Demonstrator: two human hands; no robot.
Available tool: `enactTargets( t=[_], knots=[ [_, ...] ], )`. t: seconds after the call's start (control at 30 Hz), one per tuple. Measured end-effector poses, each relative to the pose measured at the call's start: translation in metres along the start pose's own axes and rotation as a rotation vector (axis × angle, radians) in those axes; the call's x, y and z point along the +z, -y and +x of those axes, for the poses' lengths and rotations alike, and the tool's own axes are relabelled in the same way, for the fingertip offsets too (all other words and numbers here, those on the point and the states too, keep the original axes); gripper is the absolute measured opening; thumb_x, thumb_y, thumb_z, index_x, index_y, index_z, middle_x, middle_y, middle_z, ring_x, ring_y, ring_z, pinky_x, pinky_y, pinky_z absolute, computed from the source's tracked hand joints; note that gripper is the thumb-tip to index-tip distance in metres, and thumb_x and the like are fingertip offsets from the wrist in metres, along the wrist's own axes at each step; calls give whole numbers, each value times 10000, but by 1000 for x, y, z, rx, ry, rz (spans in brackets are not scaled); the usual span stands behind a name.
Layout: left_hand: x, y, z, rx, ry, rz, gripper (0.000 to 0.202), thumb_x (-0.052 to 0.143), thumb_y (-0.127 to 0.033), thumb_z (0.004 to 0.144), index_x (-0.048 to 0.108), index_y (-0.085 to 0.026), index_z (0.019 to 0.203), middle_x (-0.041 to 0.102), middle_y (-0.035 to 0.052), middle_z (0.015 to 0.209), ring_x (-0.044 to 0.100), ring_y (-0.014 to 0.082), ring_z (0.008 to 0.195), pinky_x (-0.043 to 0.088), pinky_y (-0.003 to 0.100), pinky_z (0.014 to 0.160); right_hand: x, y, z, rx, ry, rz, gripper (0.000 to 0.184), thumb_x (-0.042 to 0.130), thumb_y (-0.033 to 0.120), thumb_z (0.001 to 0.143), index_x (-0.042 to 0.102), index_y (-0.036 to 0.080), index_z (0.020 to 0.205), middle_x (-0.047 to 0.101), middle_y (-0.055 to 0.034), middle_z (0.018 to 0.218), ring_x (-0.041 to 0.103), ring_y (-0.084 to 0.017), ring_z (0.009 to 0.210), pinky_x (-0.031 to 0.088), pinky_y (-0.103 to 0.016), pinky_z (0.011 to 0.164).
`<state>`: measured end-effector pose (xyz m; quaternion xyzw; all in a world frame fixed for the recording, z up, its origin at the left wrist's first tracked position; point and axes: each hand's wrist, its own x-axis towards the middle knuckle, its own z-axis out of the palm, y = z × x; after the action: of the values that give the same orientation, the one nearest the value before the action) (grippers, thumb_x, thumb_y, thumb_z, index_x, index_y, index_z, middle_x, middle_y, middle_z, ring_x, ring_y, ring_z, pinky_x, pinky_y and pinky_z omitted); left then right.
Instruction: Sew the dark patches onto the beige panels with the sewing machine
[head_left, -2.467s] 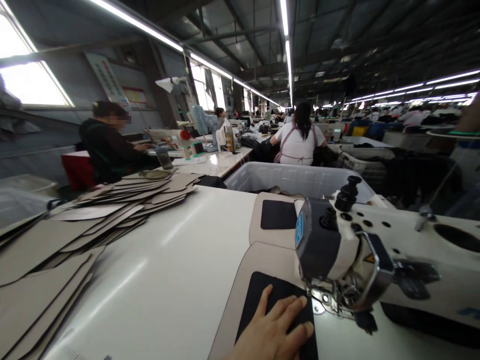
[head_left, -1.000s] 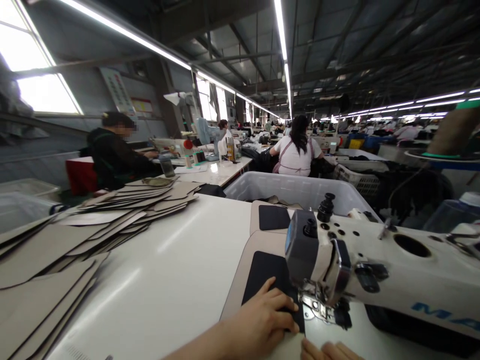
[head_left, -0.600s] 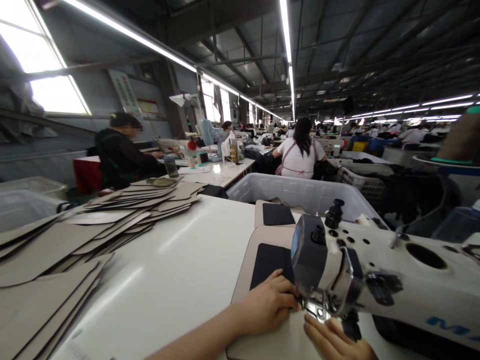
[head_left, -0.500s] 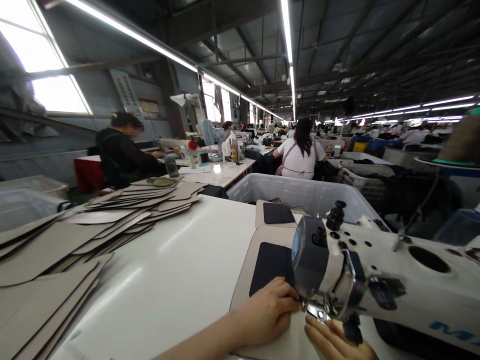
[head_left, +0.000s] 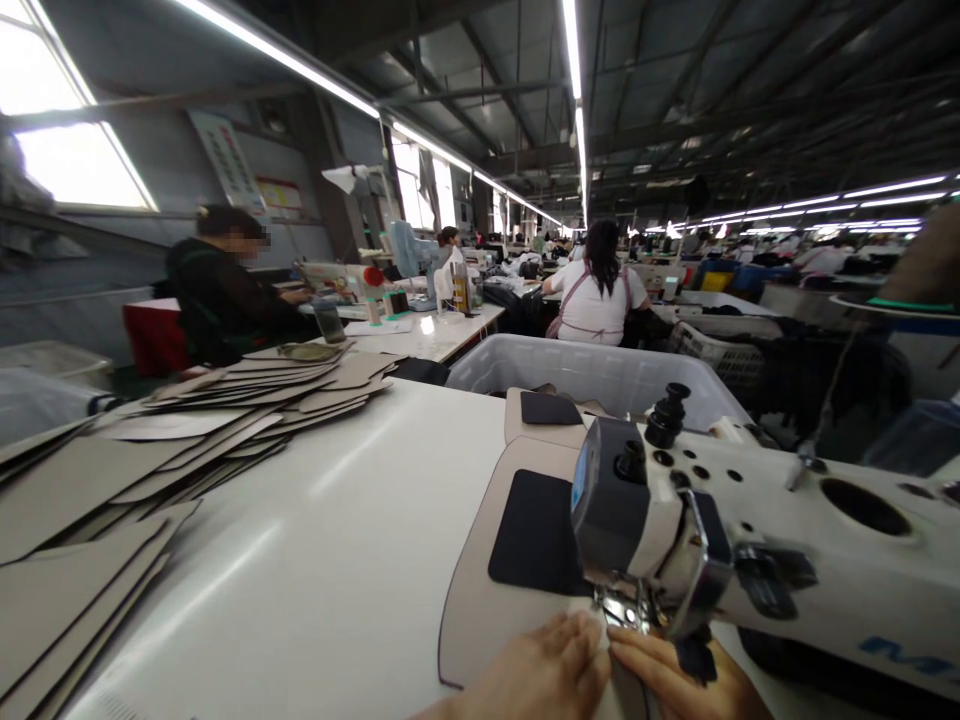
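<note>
A beige panel with a black patch lies on the white table under the head of a sewing machine. My left hand presses flat on the panel's near edge, just left of the needle area. My right hand rests on the panel beside it, under the machine head. Both hands touch the panel at the bottom edge of the view. A second beige panel with a black patch lies further back, at the table's far edge.
A spread stack of beige cut panels covers the table's left side. A grey plastic bin stands behind the table. Other people sit at sewing stations further back, one in dark clothes and one in white.
The panel with the black patch has slid away from me under the machine head. My left hand moved off the patch back to the panel's near edge, and my right hand came in beside it.
</note>
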<state>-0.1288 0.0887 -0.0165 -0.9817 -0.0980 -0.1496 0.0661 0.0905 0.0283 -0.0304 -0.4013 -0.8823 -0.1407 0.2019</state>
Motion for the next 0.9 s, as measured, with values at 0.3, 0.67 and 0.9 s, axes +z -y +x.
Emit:
enactTargets(
  t=[0.3, 0.67, 0.9],
  knots=[
    [10, -5, 0, 36, 22, 31, 255, 404, -113, 912, 533, -27, 1115, 628, 170, 1113, 585, 228, 1066, 466, 300, 937, 1, 2, -2, 9, -17, -36, 339, 314, 167, 939, 512, 190, 1213, 626, 24, 1112, 611, -138, 941, 536, -240, 748],
    [-7, 20, -4, 29, 53, -413, 291, 362, -179, 952, 514, -99, 1187, 584, 129, 1207, 483, 183, 1189, 302, 308, 1081, -8, 10, 9, 111, -114, 60, 339, 365, 84, 874, 593, 228, 1081, 657, 50, 1026, 619, -129, 868, 525, -225, 720],
    [0, 65, 3, 117, 6, -732, 325, 372, -8, 879, 644, -54, 1052, 633, 126, 1131, 520, 182, 1151, 365, 260, 1029, 1, -2, -9, -168, 72, -272, 347, 347, 224, 929, 511, 273, 1231, 459, 98, 1286, 598, -111, 985, 536, -277, 728]
  ],
)
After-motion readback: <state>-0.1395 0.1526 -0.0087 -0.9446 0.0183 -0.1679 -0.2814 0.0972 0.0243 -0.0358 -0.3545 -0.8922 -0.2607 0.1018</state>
